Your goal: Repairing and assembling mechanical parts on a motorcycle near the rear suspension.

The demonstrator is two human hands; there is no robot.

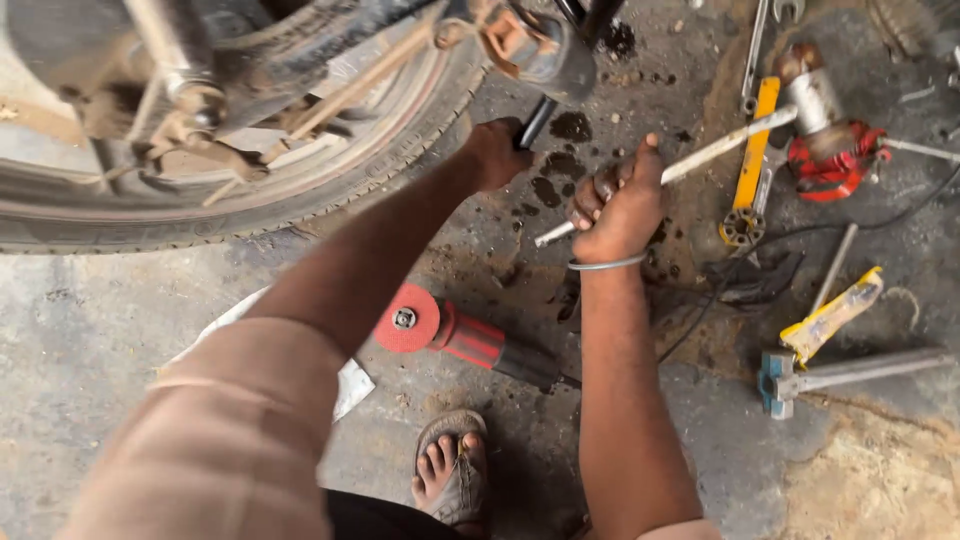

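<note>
Brown and dusty, the right hand [618, 205] wraps tight around a long pale metal rod [700, 160]. A thin metal ring [606, 265] sits on that wrist. The rod slants up from the hand toward the top right of the floor. The left hand [495, 150] closes around a black bar [540, 118] that goes up to a rusty metal part [530, 45] beside a big tyre [300, 180]. The tyre fills the top left corner.

Below the hands, a red grinder [455, 335] with a round red disc lies on the grey concrete floor [80, 340]. Dark oil spots [560, 160] stain the floor near the hands. To the right lie a yellow spanner [752, 160], a red and silver tool [830, 140], and a hammer [850, 372] near the right edge. A yellow scraper [830, 315] rests just above the hammer. A black wire [700, 310] runs across the floor. A foot in a sandal [452, 480] stands at the bottom edge.
</note>
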